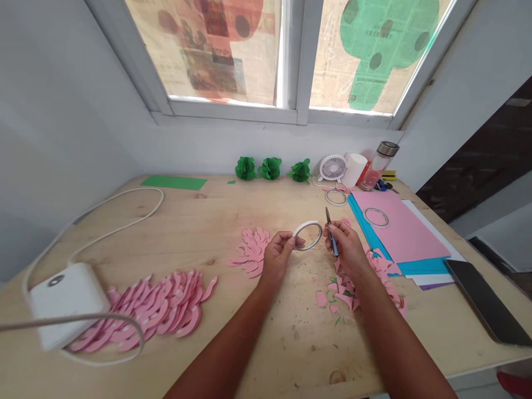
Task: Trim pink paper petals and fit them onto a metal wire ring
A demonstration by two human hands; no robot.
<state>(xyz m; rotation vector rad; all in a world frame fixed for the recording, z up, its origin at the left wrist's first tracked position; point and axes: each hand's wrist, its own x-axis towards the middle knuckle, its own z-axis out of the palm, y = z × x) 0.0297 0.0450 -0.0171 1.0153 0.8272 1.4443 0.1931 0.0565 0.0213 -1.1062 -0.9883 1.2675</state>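
Observation:
In the middle of the wooden table, my left hand [281, 250] pinches the edge of a white roll of narrow tape [306, 224], held up with its ring facing me. Just to the right, my right hand [346, 241] is closed around a pair of scissors [328, 216], blades pointing up and away. The blades look closed. Beside my left hand lies a small pile of cut pink paper petals [252, 249]. Pink paper scraps [347, 293], mixed with bits of green, lie under and around my right forearm.
At the left is a larger pile of pink strips [166, 305] by a white power bank [68, 302] with cables. Green paper flowers [270, 168], a small fan [333, 167] and a glass bottle [378, 166] line the wall. Coloured sheets [407, 227] and a phone [486, 299] lie right.

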